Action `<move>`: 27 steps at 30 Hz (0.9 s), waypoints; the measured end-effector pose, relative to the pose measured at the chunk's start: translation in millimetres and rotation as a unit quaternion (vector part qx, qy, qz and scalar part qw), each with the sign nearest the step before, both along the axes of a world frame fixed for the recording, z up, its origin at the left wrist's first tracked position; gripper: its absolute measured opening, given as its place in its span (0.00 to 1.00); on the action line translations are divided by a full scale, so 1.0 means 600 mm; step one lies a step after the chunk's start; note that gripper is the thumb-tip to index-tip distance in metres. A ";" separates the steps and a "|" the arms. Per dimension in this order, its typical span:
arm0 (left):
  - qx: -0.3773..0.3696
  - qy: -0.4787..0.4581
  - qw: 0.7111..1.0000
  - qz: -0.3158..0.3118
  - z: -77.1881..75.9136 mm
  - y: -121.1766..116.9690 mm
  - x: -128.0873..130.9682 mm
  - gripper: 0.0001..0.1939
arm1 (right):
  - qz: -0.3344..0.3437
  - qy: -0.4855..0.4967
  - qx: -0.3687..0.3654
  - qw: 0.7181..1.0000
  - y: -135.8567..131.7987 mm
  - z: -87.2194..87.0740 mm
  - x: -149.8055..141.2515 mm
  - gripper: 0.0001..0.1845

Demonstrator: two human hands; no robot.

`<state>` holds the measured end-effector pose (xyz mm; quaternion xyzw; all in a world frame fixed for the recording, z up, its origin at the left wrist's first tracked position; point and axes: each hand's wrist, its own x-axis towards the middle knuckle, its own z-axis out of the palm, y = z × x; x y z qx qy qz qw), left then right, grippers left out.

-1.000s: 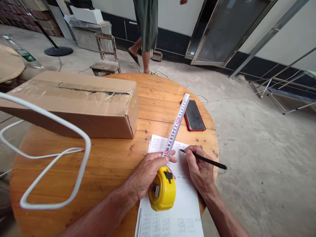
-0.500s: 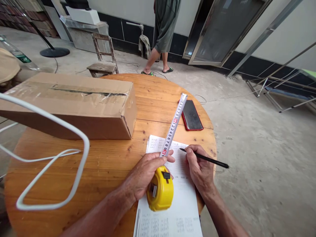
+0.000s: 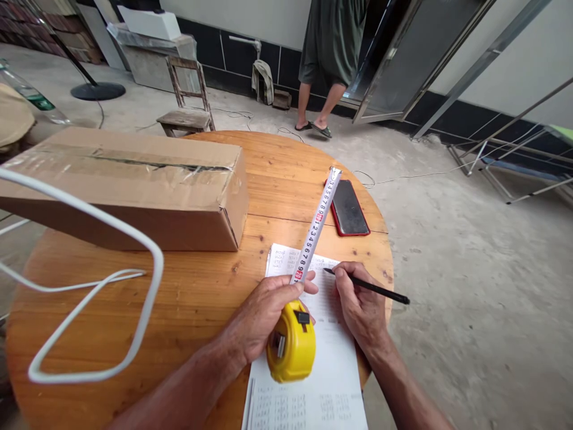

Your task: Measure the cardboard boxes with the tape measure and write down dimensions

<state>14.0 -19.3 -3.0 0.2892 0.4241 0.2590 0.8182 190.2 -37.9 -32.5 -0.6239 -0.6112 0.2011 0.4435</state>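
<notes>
My left hand [image 3: 268, 313] is closed on a yellow tape measure [image 3: 293, 346], its thumb pressing the blade near the 20 mark. The numbered blade [image 3: 316, 230] sticks out away from me, its tip close to a phone [image 3: 350, 209] with a red edge. Between thumb and fingers, my right hand [image 3: 360, 301] grips a black pen [image 3: 380, 289] whose tip points left at the paper. Under both hands lie sheets of paper [image 3: 331, 358] with rows of handwriting; the tape and my left hand cover part of the writing.
A taped cardboard box [image 3: 179, 221] sits at the left of the round wooden table [image 3: 197, 298]. A bent white rod [image 3: 154, 280] crosses the left foreground. Beyond stand a wooden chair [image 3: 188, 113] and, by a door [image 3: 398, 71], a person [image 3: 331, 60].
The person in the background has stepped right, towards the door, which has shifted slightly. My right hand and the pen have moved a touch left. The tape measure stays in my left hand.
</notes>
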 end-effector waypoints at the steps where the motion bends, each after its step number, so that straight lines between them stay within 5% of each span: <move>1: -0.002 0.002 1.000 0.000 0.001 0.000 0.000 0.13 | 0.000 -0.006 0.002 1.000 0.001 0.000 0.000 0.07; 27: -0.013 -0.002 1.000 0.010 0.001 0.002 0.000 0.13 | 0.009 -0.040 0.003 0.999 0.000 0.000 0.000 0.07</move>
